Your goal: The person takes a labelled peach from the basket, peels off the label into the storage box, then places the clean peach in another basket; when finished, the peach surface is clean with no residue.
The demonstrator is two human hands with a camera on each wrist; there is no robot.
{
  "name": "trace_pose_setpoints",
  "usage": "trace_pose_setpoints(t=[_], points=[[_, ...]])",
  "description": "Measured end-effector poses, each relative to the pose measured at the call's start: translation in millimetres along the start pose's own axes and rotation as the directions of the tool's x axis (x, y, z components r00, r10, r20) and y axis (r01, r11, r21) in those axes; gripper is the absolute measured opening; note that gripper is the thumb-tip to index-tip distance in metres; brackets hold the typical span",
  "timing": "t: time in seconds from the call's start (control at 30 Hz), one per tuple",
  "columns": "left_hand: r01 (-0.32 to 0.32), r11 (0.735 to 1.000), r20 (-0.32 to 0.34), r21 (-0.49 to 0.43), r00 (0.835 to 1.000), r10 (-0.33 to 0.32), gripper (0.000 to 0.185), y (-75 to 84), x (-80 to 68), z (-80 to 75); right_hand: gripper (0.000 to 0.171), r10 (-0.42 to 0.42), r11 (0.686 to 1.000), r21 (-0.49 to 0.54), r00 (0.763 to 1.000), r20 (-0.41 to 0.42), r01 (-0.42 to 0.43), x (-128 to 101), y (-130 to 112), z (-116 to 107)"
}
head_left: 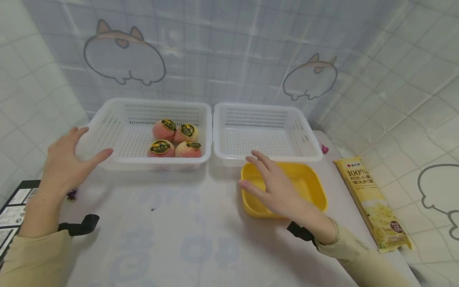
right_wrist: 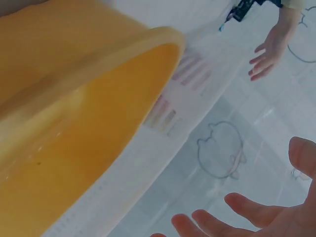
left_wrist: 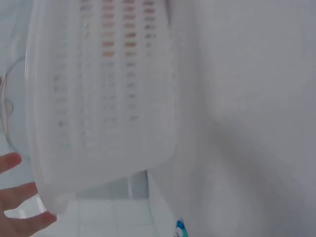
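The left hand (head_left: 68, 159) is held open, fingers apart and nearly straight, just beside the left end of the left basket (head_left: 118, 119); nothing is gripped. In the left wrist view only fingertips (left_wrist: 19, 210) are seen at the lower left edge, next to the blurred basket wall (left_wrist: 98, 98); whether the basket is actually touched cannot be told.

Four peaches (head_left: 173, 139) w/ dark-and-yellow stickers are packed together in the front right part of that basket, two behind and two in front. A second, right basket (head_left: 267, 115) is set side by side w/ the first, their rims just about meeting.

The right hand (head_left: 276, 187) is spread open above the left part of the yellow tray (head_left: 315, 187), fingers apart and pointing toward the baskets, w/ nothing held. The tray is set on the bench (head_left: 179, 223) directly in front of the right basket, its back edge close to the basket's front rim. In the right wrist view the tray (right_wrist: 89, 123) fills the left side, and the loose, straight fingers (right_wrist: 247, 207) are seen apart from it at the lower right.

A pasta packet (head_left: 373, 203) is laid on the bench to the right of the tray, well apart from it. A dark box (head_left: 14, 207) is seen at the left edge, by the left sleeve (head_left: 32, 259).
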State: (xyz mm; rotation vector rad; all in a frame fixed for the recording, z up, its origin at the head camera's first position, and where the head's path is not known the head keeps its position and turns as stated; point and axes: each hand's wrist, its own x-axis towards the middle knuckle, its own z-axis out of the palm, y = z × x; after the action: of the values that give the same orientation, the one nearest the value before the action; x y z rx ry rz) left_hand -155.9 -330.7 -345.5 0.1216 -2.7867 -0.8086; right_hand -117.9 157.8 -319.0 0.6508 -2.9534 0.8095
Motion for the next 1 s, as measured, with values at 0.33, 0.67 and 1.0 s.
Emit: trace_pose_setpoints(t=[0.33,0.67,1.0], points=[[0.045,0.997,0.108,-0.070,0.994,-0.037,0.099,-16.5,2.1,-1.7,0.071,-0.070,0.998,0.005,0.997,0.025,0.070,15.1,-23.0,13.1],[0.044,0.987,0.144,-0.157,0.989,-0.021,0.110,-28.6,7.0,8.2,0.063,-0.229,0.973,0.042,0.972,0.042,0.228,52.6,-55.3,21.0],[0.018,0.983,0.123,-0.183,0.992,0.005,0.105,-30.5,8.2,8.1,0.056,-0.295,0.954,0.093,0.948,0.117,0.285,99.9,-77.8,33.1]])
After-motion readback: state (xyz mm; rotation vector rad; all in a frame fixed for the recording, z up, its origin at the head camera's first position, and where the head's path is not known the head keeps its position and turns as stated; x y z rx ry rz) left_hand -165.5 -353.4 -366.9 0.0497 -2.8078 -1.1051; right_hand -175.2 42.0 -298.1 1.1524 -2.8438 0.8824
